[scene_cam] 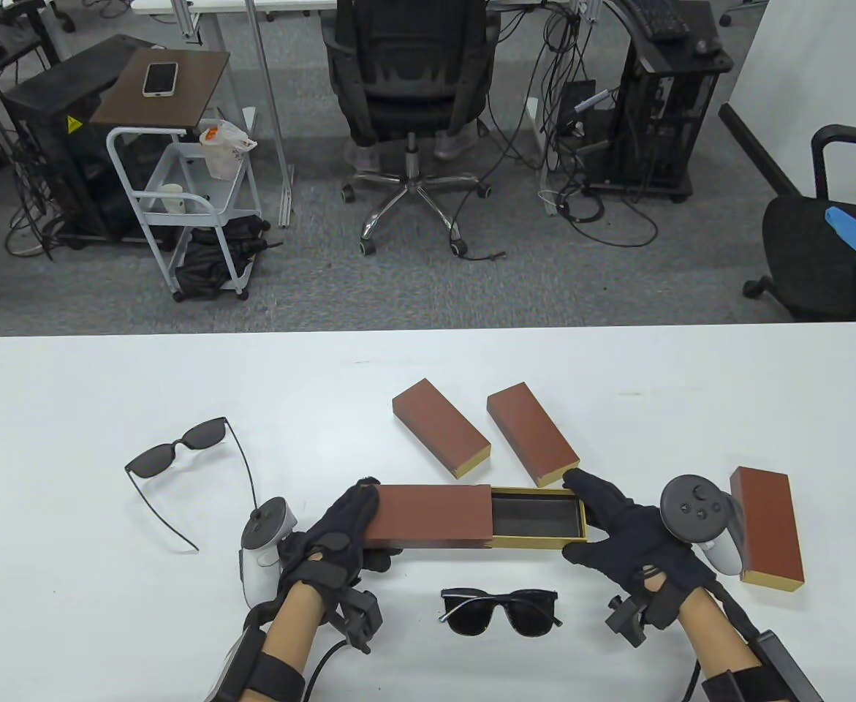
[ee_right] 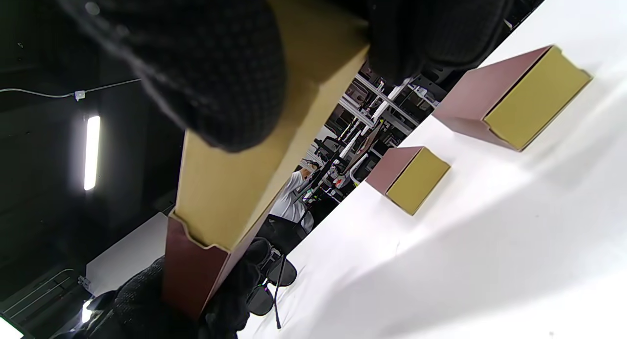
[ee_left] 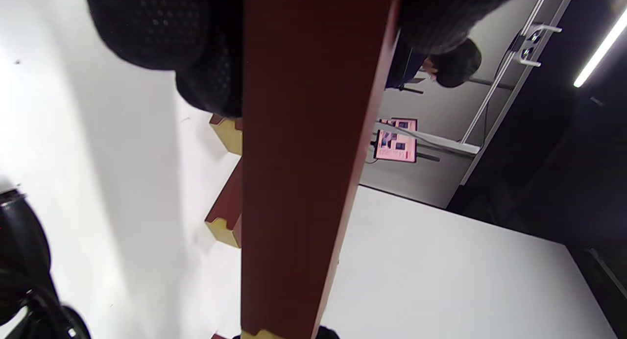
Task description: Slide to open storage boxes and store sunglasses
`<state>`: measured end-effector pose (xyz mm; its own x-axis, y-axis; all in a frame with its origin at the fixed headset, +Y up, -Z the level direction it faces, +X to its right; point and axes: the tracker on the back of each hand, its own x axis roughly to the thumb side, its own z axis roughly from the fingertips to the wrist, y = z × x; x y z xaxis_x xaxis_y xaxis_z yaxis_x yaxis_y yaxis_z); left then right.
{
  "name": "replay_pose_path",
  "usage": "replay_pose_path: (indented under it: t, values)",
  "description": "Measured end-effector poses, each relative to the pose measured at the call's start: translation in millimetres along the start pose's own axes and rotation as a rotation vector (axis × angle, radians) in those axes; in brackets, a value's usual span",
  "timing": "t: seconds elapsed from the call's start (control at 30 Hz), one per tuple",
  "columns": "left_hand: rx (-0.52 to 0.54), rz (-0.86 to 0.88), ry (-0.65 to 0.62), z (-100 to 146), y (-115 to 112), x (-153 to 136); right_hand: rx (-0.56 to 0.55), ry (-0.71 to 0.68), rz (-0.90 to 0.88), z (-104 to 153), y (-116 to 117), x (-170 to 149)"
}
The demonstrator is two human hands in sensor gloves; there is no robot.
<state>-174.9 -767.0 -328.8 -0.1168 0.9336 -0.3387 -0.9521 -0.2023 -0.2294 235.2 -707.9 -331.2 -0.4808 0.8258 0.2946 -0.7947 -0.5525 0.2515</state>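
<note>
Sliding-open step: left hand [scene_cam: 340, 534] clasps the sleeve [scene_cam: 431, 515]; right hand [scene_cam: 629, 537] apparently pinches the drawer [scene_cam: 537, 515], half out. Next: load the sunglasses [scene_cam: 501, 613] at 6 o'clock.

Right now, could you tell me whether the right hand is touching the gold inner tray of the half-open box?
Touching. The right wrist view shows the right hand with gloved fingers clamped on both sides of the gold inner tray.
</note>
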Motion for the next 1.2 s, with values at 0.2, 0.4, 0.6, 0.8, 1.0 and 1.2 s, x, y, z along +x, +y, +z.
replay_pose_path:
  t: [0.2, 0.4, 0.6, 0.8, 1.0, 1.2]
  values:
    - [0.093, -0.007, -0.079, 4, 12, 7, 0.047, 0.088, 0.052, 1, 16, -8]
    - [0.231, 0.037, -0.136, 12, 23, 11, 0.200, 0.190, 0.319, 2, 52, -12]
    - [0.311, 0.024, -0.134, 16, 30, 11, 0.152, 0.009, 0.550, 0, 90, 15]
    - [0.355, 0.000, -0.128, 18, 34, 10, 0.157, -0.091, 0.774, 2, 115, 28]
    - [0.397, -0.037, -0.146, 19, 37, 9, 0.171, -0.096, 0.802, 1, 125, 29]
    - [0.398, -0.031, -0.148, 18, 36, 6, 0.179, -0.106, 0.877, 1, 129, 30]
